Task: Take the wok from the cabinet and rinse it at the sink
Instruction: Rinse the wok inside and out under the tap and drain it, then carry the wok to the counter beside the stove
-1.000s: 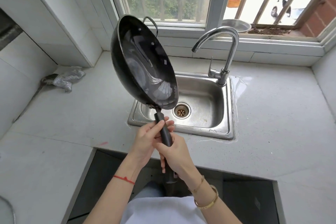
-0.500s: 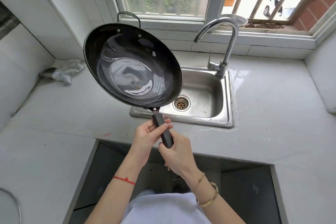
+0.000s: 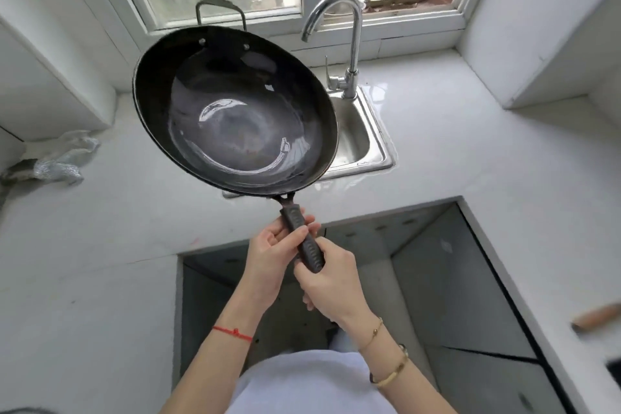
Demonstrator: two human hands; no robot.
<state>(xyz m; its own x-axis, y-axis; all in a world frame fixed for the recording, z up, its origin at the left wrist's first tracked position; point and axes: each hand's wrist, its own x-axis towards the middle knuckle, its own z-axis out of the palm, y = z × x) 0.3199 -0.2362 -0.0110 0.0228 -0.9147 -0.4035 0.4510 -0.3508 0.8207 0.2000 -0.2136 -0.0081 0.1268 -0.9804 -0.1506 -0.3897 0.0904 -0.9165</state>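
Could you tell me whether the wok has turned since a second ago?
Yes. The wok has rolled from edge-on to bowl facing the camera, now covering most of the sink.

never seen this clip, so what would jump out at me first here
A large round black metal wok fills the middle, held up tilted in front of the small stainless steel sink. Both hands grip its long dark handle, the left hand nearer the pan and the right hand behind it. A curved chrome tap stands by the window.
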